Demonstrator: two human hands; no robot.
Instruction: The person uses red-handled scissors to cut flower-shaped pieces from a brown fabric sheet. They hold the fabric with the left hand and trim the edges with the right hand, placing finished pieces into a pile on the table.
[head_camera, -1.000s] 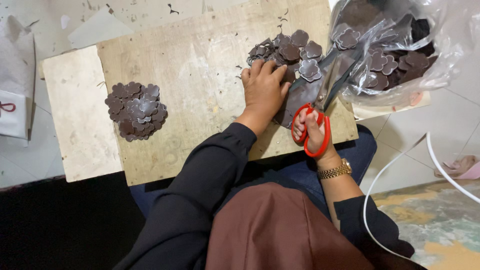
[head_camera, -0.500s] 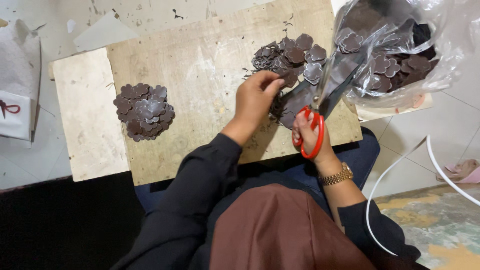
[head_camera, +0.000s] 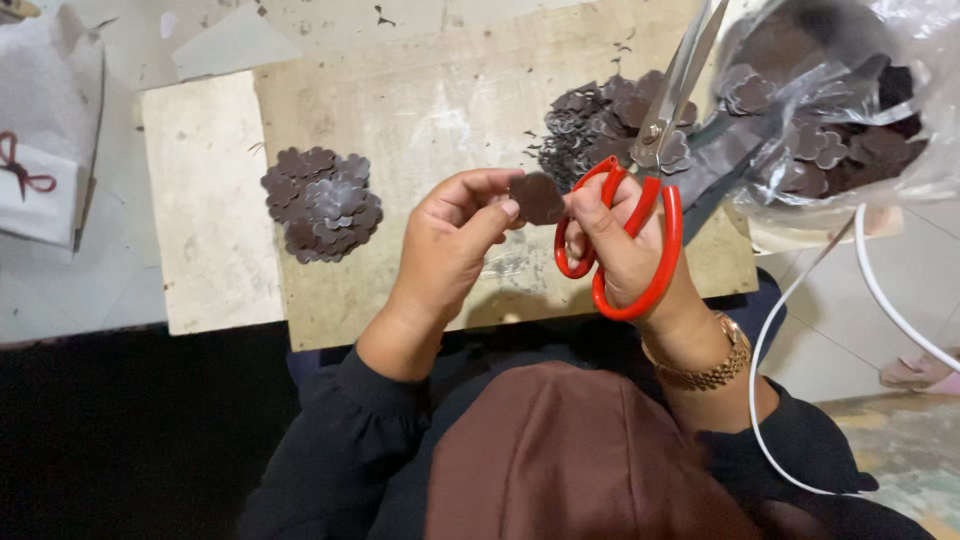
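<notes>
A small dark brown flower-shaped cutout is pinched between the fingertips of both hands above a worn wooden board. My left hand grips its left edge. My right hand touches its right edge while its fingers sit in the red handles of a pair of scissors, blades pointing up and away. A loose heap of brown cutouts lies just beyond my hands. Another neater pile of brown cutouts rests on the board to the left.
A clear plastic bag holding more brown flower shapes sits at the upper right. A white cable loops down the right side. A white cloth bundle with a red tie lies at the far left. A pale board adjoins the wooden one.
My left hand lifted a cutout off the heap and brought it toward me. My right hand came up with the scissors, blades now raised, and both hands meet on the piece.
</notes>
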